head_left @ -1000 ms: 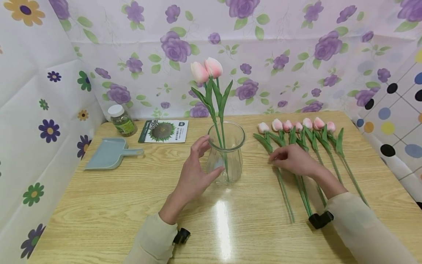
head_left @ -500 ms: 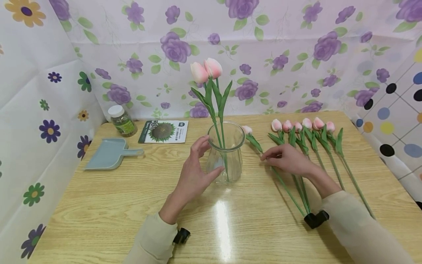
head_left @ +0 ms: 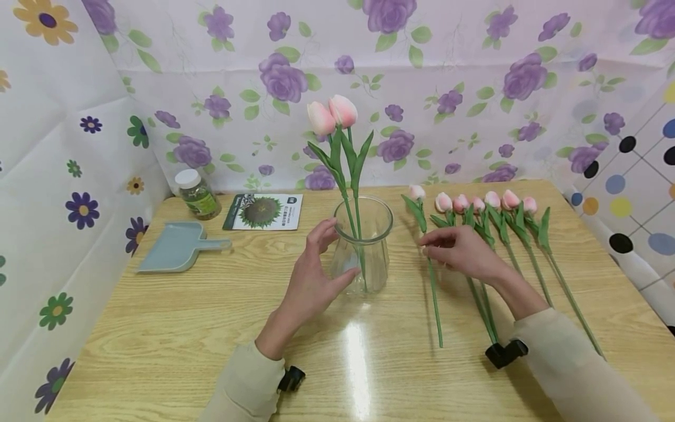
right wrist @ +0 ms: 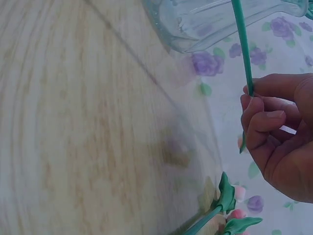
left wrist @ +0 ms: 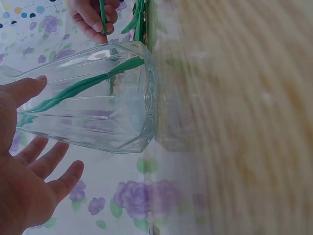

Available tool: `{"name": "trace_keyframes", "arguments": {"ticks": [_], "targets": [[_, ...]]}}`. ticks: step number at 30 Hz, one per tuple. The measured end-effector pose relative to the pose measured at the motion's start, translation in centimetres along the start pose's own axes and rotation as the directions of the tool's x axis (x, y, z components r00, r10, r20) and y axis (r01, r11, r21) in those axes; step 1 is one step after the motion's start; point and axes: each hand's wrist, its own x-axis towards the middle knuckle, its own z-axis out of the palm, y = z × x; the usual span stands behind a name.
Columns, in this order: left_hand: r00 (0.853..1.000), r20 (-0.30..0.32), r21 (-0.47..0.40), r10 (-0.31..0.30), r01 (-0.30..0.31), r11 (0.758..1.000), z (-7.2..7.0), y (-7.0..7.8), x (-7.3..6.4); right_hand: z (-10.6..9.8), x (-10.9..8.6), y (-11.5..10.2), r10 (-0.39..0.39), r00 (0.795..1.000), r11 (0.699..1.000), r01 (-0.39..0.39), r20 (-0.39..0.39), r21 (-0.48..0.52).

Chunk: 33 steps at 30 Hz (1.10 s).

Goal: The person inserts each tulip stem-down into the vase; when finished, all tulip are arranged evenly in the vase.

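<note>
A clear glass vase point(head_left: 377, 264) stands upright on the table with two pink tulips point(head_left: 344, 111) in it. My left hand point(head_left: 311, 281) curves around the vase's left side, thumb across its front and fingers towards its back. In the left wrist view, the vase point(left wrist: 98, 127) lies between thumb and fingers. My right hand point(head_left: 461, 252) pinches a single tulip point(head_left: 435, 305) by its stem, to the right of the vase. The right wrist view shows the green stem point(right wrist: 242, 46) between thumb and fingertips. Several more tulips point(head_left: 508, 199) lie in a row by the right hand.
At the back left are a white-lidded jar point(head_left: 196, 196) and a seed packet point(head_left: 263, 212) with a green plant picture. A grey-blue dustpan point(head_left: 171, 249) lies in front of them. A flower-printed sheet point(head_left: 221, 47) rises behind the wooden table point(head_left: 211, 328).
The right hand has moved one tulip out of the row, to the left. Its head first leaned towards the vase and now points to the back, with the stem more upright. The left hand stays put.
</note>
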Motion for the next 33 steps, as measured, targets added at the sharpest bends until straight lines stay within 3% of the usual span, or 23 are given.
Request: {"name": "trace_keyframes", "arguments": {"ticks": [8, 16, 28, 33], "targets": [[1.000, 0.002, -0.004, 0.000, 0.000, 1.000, 0.0, 0.1, -0.1, -0.3, -0.3, -0.4, 0.025, 0.999, 0.993, -0.019, -0.045, 0.114], [1.000, 0.008, -0.009, -0.012, 0.012, 1.000, 0.0, 0.2, -0.1, -0.9, -0.5, -1.0, 0.054, 0.988, 0.989, -0.033, -0.148, 0.146], [1.000, 0.003, -0.011, -0.008, 0.008, 1.000, 0.0, 0.0, -0.1, -1.2, -0.2, -2.2, 0.030, 0.954, 0.954, 0.061, -0.299, 0.292], [1.000, 0.000, -0.010, -0.005, 0.005, 1.000, 0.0, 0.1, 0.0, -1.3, -0.3, -3.0, 0.004, 0.944, 0.912, 0.132, -0.330, 0.389]]}}
